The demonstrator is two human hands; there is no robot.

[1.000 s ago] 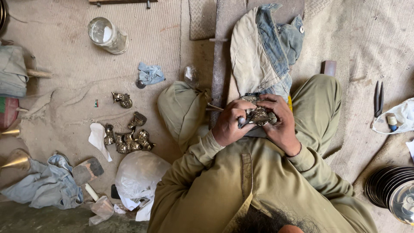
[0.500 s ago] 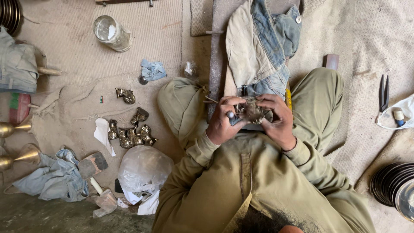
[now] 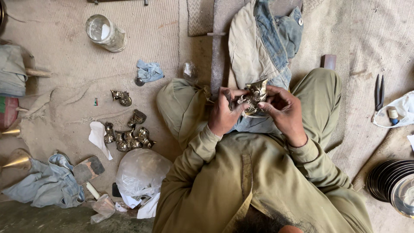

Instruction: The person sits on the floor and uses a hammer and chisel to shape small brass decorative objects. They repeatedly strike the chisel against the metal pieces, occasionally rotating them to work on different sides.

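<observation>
A small brass piece (image 3: 255,97) is being held over the lap, just above the middle of the view, in front of a folded denim cloth (image 3: 267,47) that is lying at twelve o'clock from it. The left hand (image 3: 224,113) is being kept clenched on the piece from its nine o'clock side, with a thin tool seemingly being pinched in the same grip, though that cannot be told for certain. The right hand (image 3: 282,108) is grasping the piece from its three o'clock side, its fingers (image 3: 268,91) being curled over the top edge. A cluster of similar brass pieces (image 3: 128,137) is lying on the floor mat at nine o'clock, well apart from the hands, with a glass jar (image 3: 105,33) lying at eleven o'clock. Scissors (image 3: 379,91) are lying at three o'clock, and stacked metal plates (image 3: 394,183) are sitting at four o'clock.
</observation>
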